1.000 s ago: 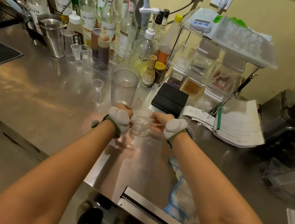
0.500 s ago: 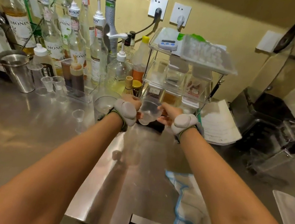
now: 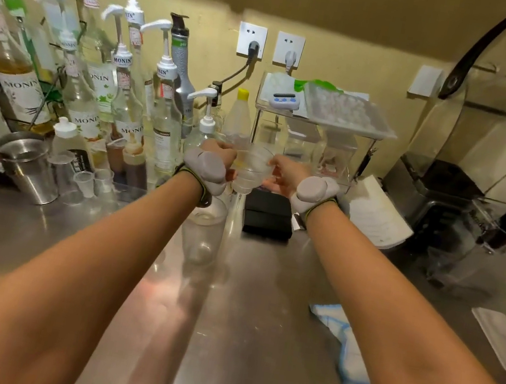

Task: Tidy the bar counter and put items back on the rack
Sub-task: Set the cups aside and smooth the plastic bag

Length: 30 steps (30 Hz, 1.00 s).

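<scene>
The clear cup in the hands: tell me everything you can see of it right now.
The cup is a small, clear, tapered one, plastic by its look, with faint ridges around its wall. It is held above the counter, roughly upright, rim uppermost. The left hand grips one side and the right hand the other. It appears empty. Behind it stands the clear rack; below it, a taller cup stands on the counter.

Dim warm light, counter (image 3: 236,306) glare, bowed blurry edges.
</scene>
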{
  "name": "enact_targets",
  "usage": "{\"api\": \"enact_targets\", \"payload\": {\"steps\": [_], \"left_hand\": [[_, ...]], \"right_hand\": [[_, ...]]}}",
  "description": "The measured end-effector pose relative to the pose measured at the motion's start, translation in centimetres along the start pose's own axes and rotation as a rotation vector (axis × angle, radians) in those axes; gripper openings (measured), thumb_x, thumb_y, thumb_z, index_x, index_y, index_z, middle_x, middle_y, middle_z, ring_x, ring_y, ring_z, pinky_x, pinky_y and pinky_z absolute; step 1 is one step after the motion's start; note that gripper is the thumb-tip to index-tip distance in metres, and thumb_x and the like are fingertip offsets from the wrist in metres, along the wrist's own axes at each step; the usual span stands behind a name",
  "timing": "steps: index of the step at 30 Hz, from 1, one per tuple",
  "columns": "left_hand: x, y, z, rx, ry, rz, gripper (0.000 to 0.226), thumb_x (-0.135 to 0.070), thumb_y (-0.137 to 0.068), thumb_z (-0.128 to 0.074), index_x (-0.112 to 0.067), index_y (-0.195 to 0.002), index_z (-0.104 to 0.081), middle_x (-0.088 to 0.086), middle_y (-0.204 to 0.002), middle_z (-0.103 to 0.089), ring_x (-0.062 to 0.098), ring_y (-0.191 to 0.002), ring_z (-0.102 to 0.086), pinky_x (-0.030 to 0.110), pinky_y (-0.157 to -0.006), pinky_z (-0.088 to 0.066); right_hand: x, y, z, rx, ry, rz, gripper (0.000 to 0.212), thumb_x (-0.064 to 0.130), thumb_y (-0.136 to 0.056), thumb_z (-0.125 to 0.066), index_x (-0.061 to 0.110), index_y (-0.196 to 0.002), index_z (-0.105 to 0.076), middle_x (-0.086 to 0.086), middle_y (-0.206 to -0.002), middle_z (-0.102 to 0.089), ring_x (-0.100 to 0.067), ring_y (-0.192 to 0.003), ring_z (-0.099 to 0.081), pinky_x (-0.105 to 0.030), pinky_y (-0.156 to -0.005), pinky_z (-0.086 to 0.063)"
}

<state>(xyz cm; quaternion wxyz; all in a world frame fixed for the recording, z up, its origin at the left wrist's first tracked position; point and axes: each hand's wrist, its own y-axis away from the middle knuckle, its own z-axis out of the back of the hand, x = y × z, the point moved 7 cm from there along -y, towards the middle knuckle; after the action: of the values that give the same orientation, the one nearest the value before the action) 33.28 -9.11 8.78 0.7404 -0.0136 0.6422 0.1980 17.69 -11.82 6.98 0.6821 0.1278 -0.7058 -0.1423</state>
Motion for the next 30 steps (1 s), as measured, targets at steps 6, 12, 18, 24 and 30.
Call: {"api": "enact_targets", "payload": {"steps": [6,12,18,24,30], "left_hand": [[0.4,0.6,3.0,-0.09,0.029,-0.048,0.025,-0.008,-0.091,-0.045,-0.006,-0.103,-0.068,0.017,-0.084,-0.065,0.027,-0.059,-0.058,0.033,-0.064,-0.056],[1.5,0.9,5.3,-0.127,-0.005,-0.089,0.029,-0.017,-0.083,-0.049,-0.011,-0.102,-0.07,0.021,-0.111,-0.07,0.04,-0.101,-0.068,0.049,-0.093,-0.054],[4.5,0.8,5.9,-0.058,-0.019,0.012,0.019,-0.012,-0.091,-0.048,-0.008,-0.093,-0.067,0.005,-0.068,-0.057,0.024,-0.048,-0.063,0.03,-0.061,-0.058],[7.0,0.6,6.1,-0.01,0.021,0.057,0.021,-0.006,-0.093,-0.046,-0.007,-0.094,-0.067,0.005,-0.066,-0.055,0.023,-0.052,-0.051,0.028,-0.053,-0.055],[8.0,0.4,6.3,0.042,0.04,0.132,0.032,-0.003,-0.094,-0.044,-0.009,-0.121,-0.061,0.004,-0.068,-0.049,0.02,-0.05,-0.05,0.022,-0.042,-0.052]], "right_hand": [[-0.3,1.2,-2.3,-0.003,-0.036,0.014,0.014,0.006,-0.085,-0.058,0.001,-0.098,-0.054,-0.01,-0.081,-0.053,-0.02,-0.063,-0.055,-0.027,-0.047,-0.056],[-2.0,2.5,-4.4,0.04,-0.032,-0.026,0.007,0.007,-0.088,-0.054,0.008,-0.081,-0.053,-0.011,-0.092,-0.055,-0.017,-0.058,-0.051,-0.025,-0.057,-0.054],[-4.9,3.3,-4.6,0.018,-0.021,-0.096,0.008,0.006,-0.091,-0.054,0.002,-0.098,-0.052,-0.008,-0.078,-0.048,-0.018,-0.06,-0.05,-0.032,-0.074,-0.055],[-7.1,3.9,-5.3,-0.002,-0.028,-0.138,0.028,0.009,-0.091,-0.057,0.002,-0.118,-0.057,-0.012,-0.099,-0.056,-0.017,-0.064,-0.053,-0.031,-0.085,-0.052],[-8.0,3.9,-5.8,-0.039,0.012,-0.143,0.039,0.012,-0.09,-0.06,0.001,-0.127,-0.055,-0.013,-0.127,-0.057,-0.014,-0.065,-0.055,-0.023,-0.06,-0.055]]}}
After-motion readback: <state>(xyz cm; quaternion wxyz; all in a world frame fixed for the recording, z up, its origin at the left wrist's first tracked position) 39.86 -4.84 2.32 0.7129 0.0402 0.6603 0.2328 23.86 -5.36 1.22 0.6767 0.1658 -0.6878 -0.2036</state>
